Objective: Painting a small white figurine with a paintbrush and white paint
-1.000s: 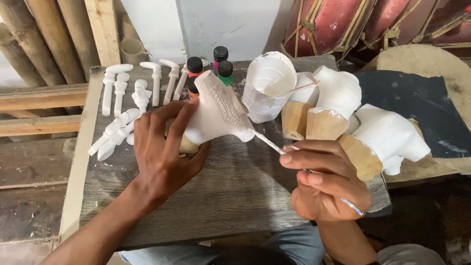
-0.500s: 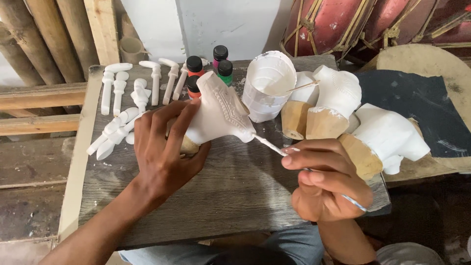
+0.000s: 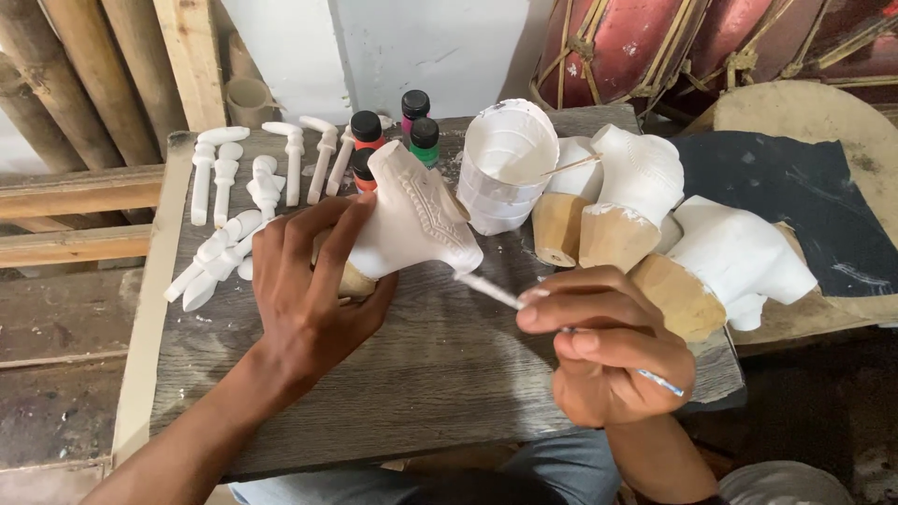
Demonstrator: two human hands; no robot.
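The left hand (image 3: 304, 285) grasps a white carved figure (image 3: 412, 220) near the tabletop's (image 3: 421, 374) middle. The right hand (image 3: 613, 351) pinches a thin brush (image 3: 491, 290), tip touching the figure. A white cup (image 3: 505, 164) stands near the far edge.

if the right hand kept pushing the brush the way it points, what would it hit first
The right hand aims its thin brush up and left. Its tip already sits at the lower edge of the white carved piece held by the left hand, so that piece comes first.

The white-coated carved figure (image 3: 412, 220), relief pattern along its upper side and bare tan wood at its base, lies tilted above the plank table with its narrow end toward 4 o'clock, where the white-tipped thin paintbrush (image 3: 491, 291) touches it.
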